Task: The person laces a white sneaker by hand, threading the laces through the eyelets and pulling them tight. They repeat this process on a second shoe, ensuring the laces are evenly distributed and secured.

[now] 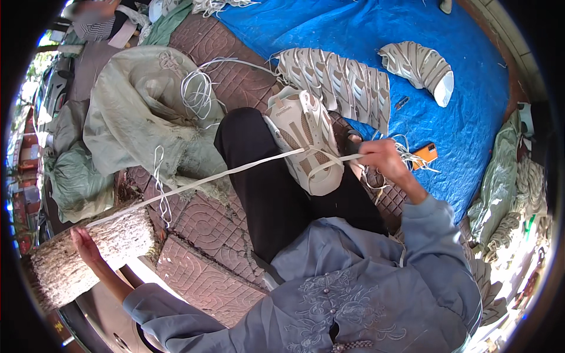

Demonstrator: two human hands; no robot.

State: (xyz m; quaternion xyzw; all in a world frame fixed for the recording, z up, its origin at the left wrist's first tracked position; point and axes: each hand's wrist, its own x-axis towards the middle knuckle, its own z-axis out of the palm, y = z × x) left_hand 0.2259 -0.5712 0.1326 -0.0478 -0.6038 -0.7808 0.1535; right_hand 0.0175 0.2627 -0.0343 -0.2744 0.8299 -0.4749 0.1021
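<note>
A beige and white shoe upper (294, 126) rests across my knees, its narrow end toward me. From it a long cream shoelace (218, 175) runs taut to the left, where my left hand (87, 247) pinches its end with the arm stretched out. On the other side my right hand (385, 159) closes on the same lace near the upper, where the lace makes a loose loop. Some of my right fingers are hidden.
Rows of nested shoe uppers (335, 82) lie on a blue tarp (471, 135), with a shorter stack (418, 65) beyond. An orange phone (425, 156) lies right of my hand. At left are a pale sack (129, 112), loose white laces (199, 88) and a rough block (94, 259).
</note>
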